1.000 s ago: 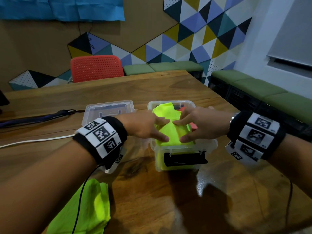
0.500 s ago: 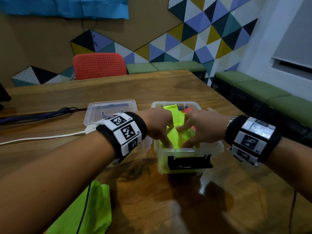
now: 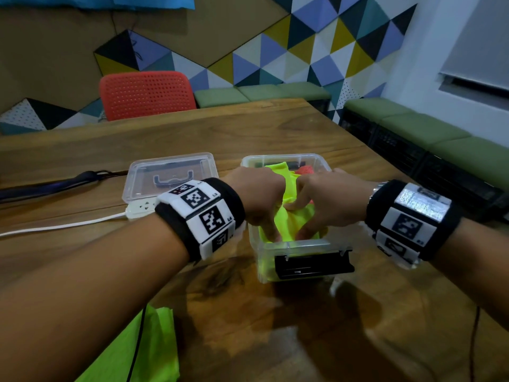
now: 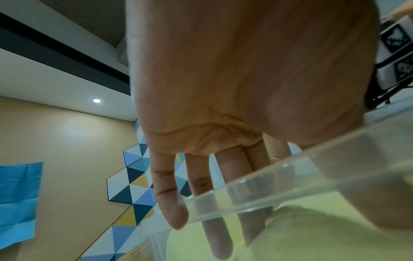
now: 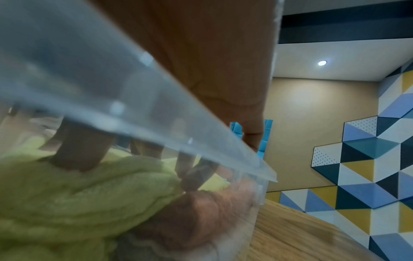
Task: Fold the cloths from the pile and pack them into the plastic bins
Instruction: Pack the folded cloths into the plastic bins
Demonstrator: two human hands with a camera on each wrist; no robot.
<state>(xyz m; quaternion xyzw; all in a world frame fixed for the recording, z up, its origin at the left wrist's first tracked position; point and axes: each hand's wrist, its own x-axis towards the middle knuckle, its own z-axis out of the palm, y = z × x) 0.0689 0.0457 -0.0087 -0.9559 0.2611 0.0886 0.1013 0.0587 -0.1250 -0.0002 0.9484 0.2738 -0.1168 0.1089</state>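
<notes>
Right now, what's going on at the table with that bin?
A person is packing a neon yellow cloth into the clear plastic bin on the wooden table. Both hands are inside the bin: the left hand pushes down with straight fingers, the right hand presses beside it. A red cloth already lies at the far end. The bin's lid sits to the left, and another yellow cloth waits nearer the person.

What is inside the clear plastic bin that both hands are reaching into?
In the bin a yellow-green cloth lies on top, pressed by the left hand and right hand. A reddish cloth lies beside it. The bottom is covered.
</notes>
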